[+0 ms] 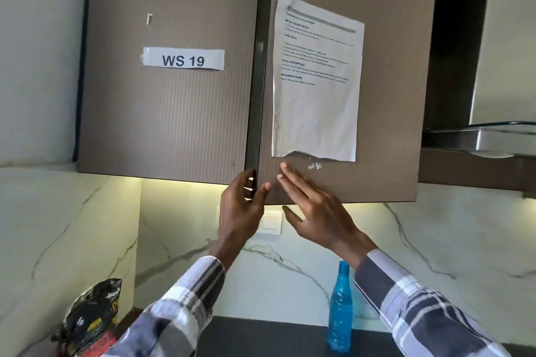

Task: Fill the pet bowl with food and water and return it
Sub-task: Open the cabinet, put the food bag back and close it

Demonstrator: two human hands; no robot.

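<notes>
Nearest to where I stood, two plaid flannel sleeves rose from the dark countertop (261, 336), with a crinkled black-and-red food bag (90, 319) low on the left and a translucent blue plastic water bottle (340, 307) upright by the right forearm. Higher up, the left hand (240, 209) was clamped on the lower corner of the right-hand cabinet door (377, 95), fingers hooked behind its free vertical edge and thumb across the ribbed brown front. The right hand (313, 206) lay open and flat, fingers spread, against the door face just beside it, gripping nothing. That edge ran straight up from the left hand, which was the nearer one to swing it, and the door stood slightly proud of its neighbour bearing the "WS 19" label (183, 59). A creased printed sheet (316, 81) was taped above the hands. Behind lay glossy veined marble (435, 240) and, far right, a brushed steel hood (504, 52). The pet bowl was nowhere in sight (probably inside that cupboard, though I could only guess).
</notes>
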